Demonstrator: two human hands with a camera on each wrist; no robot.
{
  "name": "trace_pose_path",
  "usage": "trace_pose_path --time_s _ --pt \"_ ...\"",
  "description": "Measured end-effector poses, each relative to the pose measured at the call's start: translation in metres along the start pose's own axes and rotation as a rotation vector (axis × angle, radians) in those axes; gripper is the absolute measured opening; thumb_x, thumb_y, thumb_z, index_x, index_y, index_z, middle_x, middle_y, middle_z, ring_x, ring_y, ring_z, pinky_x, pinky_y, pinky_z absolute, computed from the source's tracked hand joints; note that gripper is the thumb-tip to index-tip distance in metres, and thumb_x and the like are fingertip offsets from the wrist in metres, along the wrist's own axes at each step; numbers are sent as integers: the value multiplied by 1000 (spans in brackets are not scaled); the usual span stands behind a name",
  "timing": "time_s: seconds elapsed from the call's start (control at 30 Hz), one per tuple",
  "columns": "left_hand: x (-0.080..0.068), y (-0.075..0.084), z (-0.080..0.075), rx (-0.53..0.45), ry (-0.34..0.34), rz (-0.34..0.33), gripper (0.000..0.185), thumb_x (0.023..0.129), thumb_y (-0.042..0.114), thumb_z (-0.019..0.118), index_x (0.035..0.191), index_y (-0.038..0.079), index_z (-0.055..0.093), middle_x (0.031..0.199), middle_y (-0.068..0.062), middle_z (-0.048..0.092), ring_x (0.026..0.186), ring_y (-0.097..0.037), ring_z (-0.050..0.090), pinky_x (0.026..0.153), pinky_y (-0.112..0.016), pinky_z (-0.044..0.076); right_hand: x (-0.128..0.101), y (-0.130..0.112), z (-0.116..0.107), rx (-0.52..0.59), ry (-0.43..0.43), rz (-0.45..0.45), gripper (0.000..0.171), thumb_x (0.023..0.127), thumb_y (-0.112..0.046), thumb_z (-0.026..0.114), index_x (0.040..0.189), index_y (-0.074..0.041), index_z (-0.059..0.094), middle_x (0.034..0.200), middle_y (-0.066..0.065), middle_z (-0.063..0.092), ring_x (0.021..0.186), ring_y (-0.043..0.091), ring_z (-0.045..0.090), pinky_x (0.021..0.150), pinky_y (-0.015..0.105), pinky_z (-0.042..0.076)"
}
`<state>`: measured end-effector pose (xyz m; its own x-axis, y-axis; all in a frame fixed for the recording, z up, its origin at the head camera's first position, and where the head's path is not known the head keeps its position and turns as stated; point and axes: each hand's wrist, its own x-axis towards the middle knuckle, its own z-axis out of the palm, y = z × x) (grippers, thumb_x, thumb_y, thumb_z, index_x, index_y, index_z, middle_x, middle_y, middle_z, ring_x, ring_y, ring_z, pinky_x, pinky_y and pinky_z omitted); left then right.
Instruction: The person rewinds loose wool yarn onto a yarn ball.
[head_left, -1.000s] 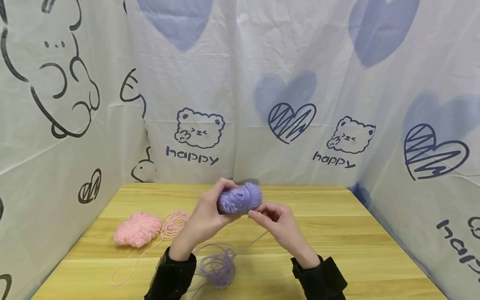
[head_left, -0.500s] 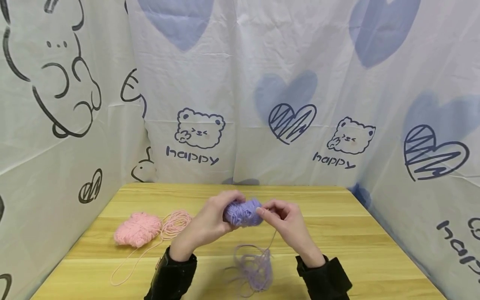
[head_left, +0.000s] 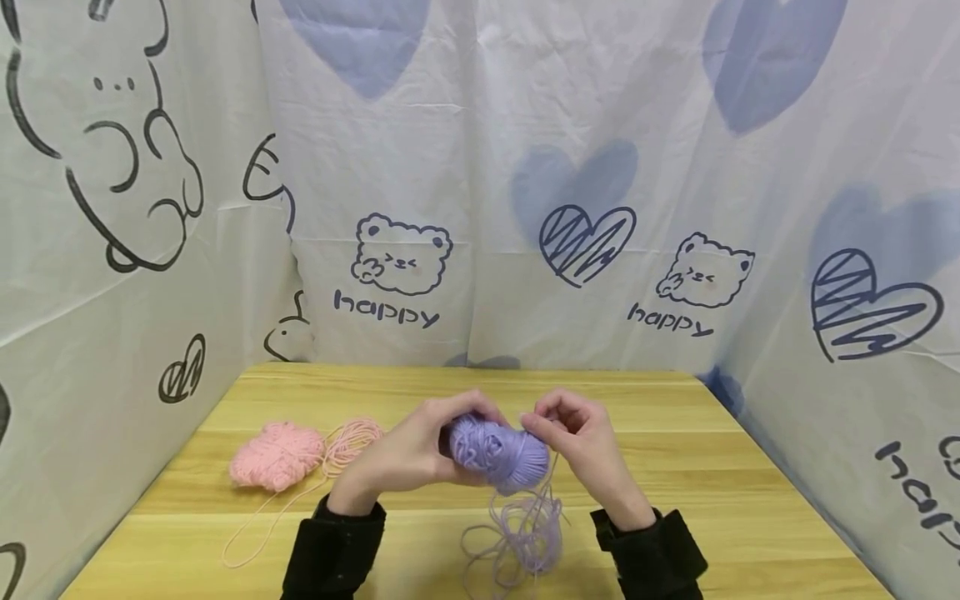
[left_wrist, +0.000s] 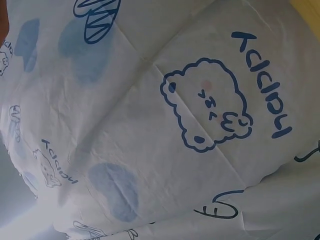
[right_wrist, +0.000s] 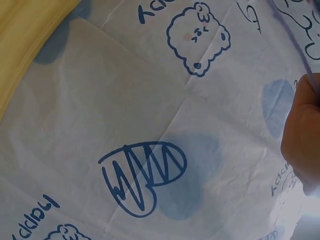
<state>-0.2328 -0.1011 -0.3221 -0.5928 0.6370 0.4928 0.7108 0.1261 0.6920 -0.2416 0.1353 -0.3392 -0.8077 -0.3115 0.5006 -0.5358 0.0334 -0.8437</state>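
In the head view my left hand (head_left: 420, 446) grips a purple ball of yarn (head_left: 498, 454), fingers over its top and thumb beneath. Just right of the ball, my right hand (head_left: 585, 437) pinches a strand of the purple yarn between thumb and fingertips. From there the strand (head_left: 552, 468) runs down to a loose purple tangle (head_left: 528, 533) below the ball. The right wrist view catches part of the right hand (right_wrist: 302, 137) at its edge, with a purple strand (right_wrist: 290, 32) running to it. Only a sliver of the left hand (left_wrist: 3, 22) shows in the left wrist view.
On the left of the wooden table (head_left: 697, 500) lies a pink ball of yarn (head_left: 277, 457), with a looped pink bundle (head_left: 351, 442) beside it and a trailing pink strand (head_left: 251, 560). White printed cloth (head_left: 495, 175) hangs around the table's back and sides.
The purple ball has turned in the left hand and shifted right and down. My right hand has moved slightly right with the strand. The loose purple tangle has swung to the right.
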Motion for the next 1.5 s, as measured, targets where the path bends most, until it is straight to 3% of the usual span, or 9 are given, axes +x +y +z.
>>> trace_pose_path --time_s 0.27,0.43,0.73,0.9,1.07,1.2,1.37,1.5 --pt "0 1 -2 -111 -15 54 55 69 4 81 117 10 56 115 -10 61 105 -16 59 94 -34 52 2 3 3 49 -48 -52 7 92 -4 62 86 0 60 76 -8 60 64 2 50 53 21 43" --pt "0 2 -3 -183 -5 45 57 68 0 80 118 7 54 118 -14 58 107 -16 57 96 -35 52 3 5 5 112 -87 -42 10 94 -5 58 87 -12 63 82 -8 64 69 3 55 57 19 47" --pt "-1 3 -1 -220 25 13 59 66 -4 80 117 8 54 120 -12 58 109 -16 57 95 -35 52 1 8 6 103 -69 2 15 93 -5 59 86 -17 64 85 -9 66 73 3 57 63 18 49" --pt "0 4 -1 -216 49 29 59 67 -1 81 118 8 53 119 -13 58 108 -18 57 94 -37 52 2 8 8 104 -66 -6 16 90 -2 62 87 -18 64 85 -10 66 74 3 58 65 19 50" --pt "1 3 -1 -226 59 53 62 68 0 81 121 6 50 125 -15 56 111 -20 56 96 -39 51 3 10 8 121 -71 7 19 90 -1 61 87 -19 65 79 -11 62 69 2 54 60 19 48" --pt "1 4 -1 -298 67 61 62 68 -5 79 122 3 47 131 -19 54 115 -21 55 96 -41 51 4 13 8 116 -74 27 20 91 -1 59 86 -20 65 73 -13 57 63 0 50 54 17 44" --pt "-1 7 0 -416 111 10 58 73 -9 74 119 4 42 129 -23 55 109 -24 60 88 -46 55 3 16 11 162 -107 73 29 90 2 57 94 -24 70 78 -13 62 68 0 55 59 18 49" --pt "-1 9 0 -429 193 -54 58 76 -7 74 120 6 38 119 -22 54 103 -26 62 80 -48 58 3 19 15 157 -132 92 28 91 3 52 80 -21 62 63 -11 45 54 2 39 48 20 34"
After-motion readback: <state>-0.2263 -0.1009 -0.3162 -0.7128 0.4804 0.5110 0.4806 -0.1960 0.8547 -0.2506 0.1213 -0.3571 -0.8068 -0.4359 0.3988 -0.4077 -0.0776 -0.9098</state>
